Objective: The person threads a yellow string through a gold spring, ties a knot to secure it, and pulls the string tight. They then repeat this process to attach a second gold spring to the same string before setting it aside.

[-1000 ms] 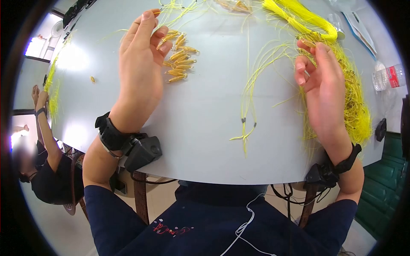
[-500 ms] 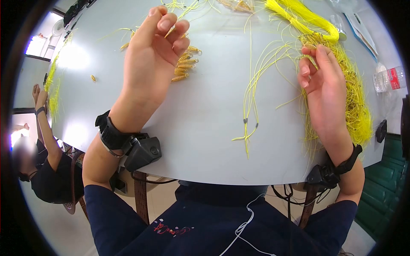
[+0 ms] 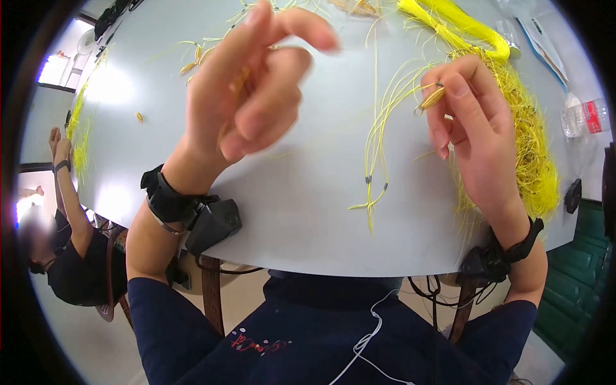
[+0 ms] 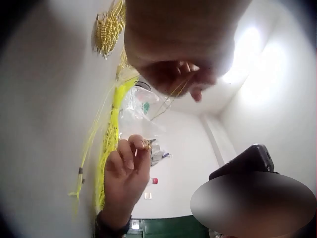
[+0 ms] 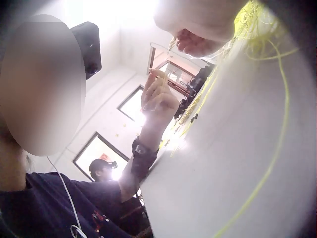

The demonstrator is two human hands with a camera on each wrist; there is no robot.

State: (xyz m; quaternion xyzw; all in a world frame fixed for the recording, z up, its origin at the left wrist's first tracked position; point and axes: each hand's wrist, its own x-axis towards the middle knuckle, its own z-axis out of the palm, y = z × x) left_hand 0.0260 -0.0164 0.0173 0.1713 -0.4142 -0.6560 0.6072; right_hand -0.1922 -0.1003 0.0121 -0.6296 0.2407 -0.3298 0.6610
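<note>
My right hand pinches a gold ribbed spring-like piece between thumb and index finger, its small wire loop pointing down-left. My left hand is blurred, raised over the table with the index finger extended and the other fingers curled. In the left wrist view a thin yellow strand runs from the left hand's fingers. The pile of gold pieces lies on the table, mostly hidden by the left hand in the head view. Yellow cords with dark beads lie between the hands.
A yellow strand bundle and a tangled yellow heap lie at the right, near a plastic bottle. One loose gold piece rests at the left. Another person sits at the far left.
My left hand has moved right and closer to the camera, its fingers changing position. The right hand has shifted slightly left, turning the gold piece into clearer view.
</note>
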